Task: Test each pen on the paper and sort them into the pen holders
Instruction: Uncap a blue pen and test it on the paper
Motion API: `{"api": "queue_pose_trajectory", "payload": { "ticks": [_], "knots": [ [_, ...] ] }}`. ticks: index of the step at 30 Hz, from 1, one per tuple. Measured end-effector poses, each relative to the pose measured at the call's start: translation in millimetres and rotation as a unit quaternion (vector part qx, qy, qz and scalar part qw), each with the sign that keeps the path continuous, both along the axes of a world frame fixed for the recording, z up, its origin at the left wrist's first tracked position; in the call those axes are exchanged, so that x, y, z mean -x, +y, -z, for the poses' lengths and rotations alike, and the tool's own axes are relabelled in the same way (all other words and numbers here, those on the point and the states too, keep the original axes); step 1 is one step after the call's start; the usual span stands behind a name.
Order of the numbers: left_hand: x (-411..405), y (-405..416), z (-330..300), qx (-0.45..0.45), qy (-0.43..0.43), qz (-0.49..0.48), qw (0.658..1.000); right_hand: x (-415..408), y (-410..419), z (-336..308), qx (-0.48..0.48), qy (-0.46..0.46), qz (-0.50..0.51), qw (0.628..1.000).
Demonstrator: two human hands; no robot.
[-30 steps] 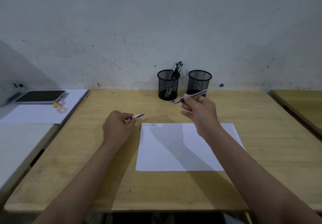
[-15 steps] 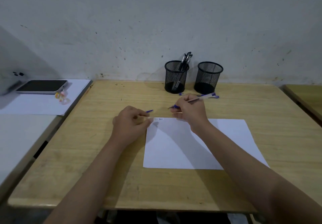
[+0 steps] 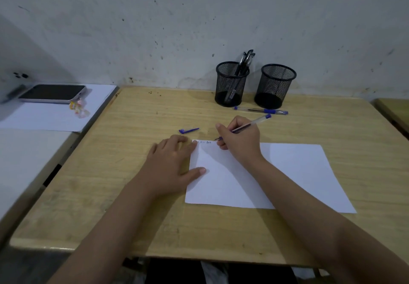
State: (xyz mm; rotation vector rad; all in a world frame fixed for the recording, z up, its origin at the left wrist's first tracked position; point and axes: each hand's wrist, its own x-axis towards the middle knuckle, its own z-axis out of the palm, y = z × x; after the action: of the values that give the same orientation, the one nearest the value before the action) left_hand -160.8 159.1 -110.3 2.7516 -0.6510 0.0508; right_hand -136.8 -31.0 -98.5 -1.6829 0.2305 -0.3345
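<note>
At the far left, on a separate white surface, a phone [image 3: 52, 93] lies face up with a small wrapped sweet [image 3: 77, 107] beside it; neither belongs to the job. On the wooden table [image 3: 115, 173], the left hand [image 3: 172, 164] lies flat with its fingers spread, the fingertips and thumb pressing down the left edge of the paper [image 3: 287, 173] to steady it. Just beyond that hand a loose blue cap [image 3: 188, 130] lies on the table, apart from the sheet. The right hand [image 3: 240, 136] pinches a blue pen [image 3: 252, 124] in a writing grip, its tip at the top edge of the paper just right of a few small scribbles [image 3: 204, 142], so this pen looks to be the one under test. Behind it, another capped blue pen [image 3: 261, 110] lies on the table in front of the holders, seemingly untested. Of the two mesh holders against the wall, the left holder [image 3: 231, 84] has a few dark pens [image 3: 244, 62] standing in it, while the right holder [image 3: 275, 85] appears empty. By that reading the sorting is partly done: some pens are placed, one is being tried, and at least one more remains, along with recapping the pen in hand.
</note>
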Motion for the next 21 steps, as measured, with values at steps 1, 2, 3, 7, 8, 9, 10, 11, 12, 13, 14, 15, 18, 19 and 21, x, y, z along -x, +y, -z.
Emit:
{"api": "queue_pose_trajectory", "payload": {
  "ticks": [1, 2, 3, 7, 8, 9, 10, 11, 12, 13, 14, 15, 18, 19, 21],
  "knots": [
    [3.5, 0.3, 1.3, -0.016, 0.009, -0.002, 1.0, -0.2, 0.0, 0.3, 0.001, -0.001, -0.001, 1.0],
    [5.7, 0.4, 2.8, -0.03, 0.017, -0.005, 0.999, -0.4, 0.0, 0.6, 0.003, -0.002, -0.003, 1.0],
    [7.0, 0.3, 4.3, -0.043, 0.022, -0.007, 0.999, -0.6, 0.2, 0.9, 0.006, -0.004, -0.004, 1.0],
    [9.1, 0.0, 7.5, -0.058, 0.014, -0.009, 0.998, -0.2, 0.0, 1.8, 0.012, -0.02, 0.003, 1.0],
    [9.4, -0.1, 7.6, -0.056, 0.011, -0.009, 0.998, -0.1, -0.3, 2.2, 0.014, -0.021, 0.005, 1.0],
    [9.6, -0.3, 7.6, -0.054, 0.008, -0.009, 0.998, -0.2, -0.5, 2.7, 0.015, -0.022, 0.006, 1.0],
    [9.6, -0.7, 7.3, -0.051, 0.004, -0.009, 0.999, -0.1, -0.8, 3.1, 0.015, -0.024, 0.006, 1.0],
    [9.8, -1.2, 7.1, -0.046, 0.0, -0.009, 0.999, -0.1, -1.1, 3.5, 0.016, -0.025, 0.005, 1.0],
    [10.1, -1.7, 6.5, -0.038, -0.002, -0.009, 0.999, -0.1, -1.1, 3.9, 0.018, -0.026, 0.003, 0.999],
    [10.2, -2.0, 6.2, -0.032, -0.003, -0.009, 0.999, 0.1, -1.0, 4.1, 0.021, -0.028, -0.001, 0.999],
    [10.3, -2.0, 5.9, -0.031, -0.003, -0.009, 0.999, 0.1, -0.8, 4.3, 0.024, -0.029, -0.006, 0.999],
    [10.1, -1.8, 5.9, -0.034, -0.003, -0.011, 0.999, -0.2, -0.4, 4.6, 0.026, -0.03, -0.013, 0.999],
    [9.5, -1.7, 5.6, -0.039, -0.001, -0.015, 0.999, -2.0, 0.0, 4.8, 0.013, -0.025, -0.026, 0.999],
    [9.4, -1.8, 5.4, -0.035, -0.001, -0.016, 0.999, -3.0, -0.1, 4.8, 0.005, -0.022, -0.026, 0.999],
    [9.1, -1.7, 5.2, -0.03, -0.006, -0.015, 0.999, -4.1, -0.6, 4.9, 0.0, -0.021, -0.026, 0.999]
  ]
}}
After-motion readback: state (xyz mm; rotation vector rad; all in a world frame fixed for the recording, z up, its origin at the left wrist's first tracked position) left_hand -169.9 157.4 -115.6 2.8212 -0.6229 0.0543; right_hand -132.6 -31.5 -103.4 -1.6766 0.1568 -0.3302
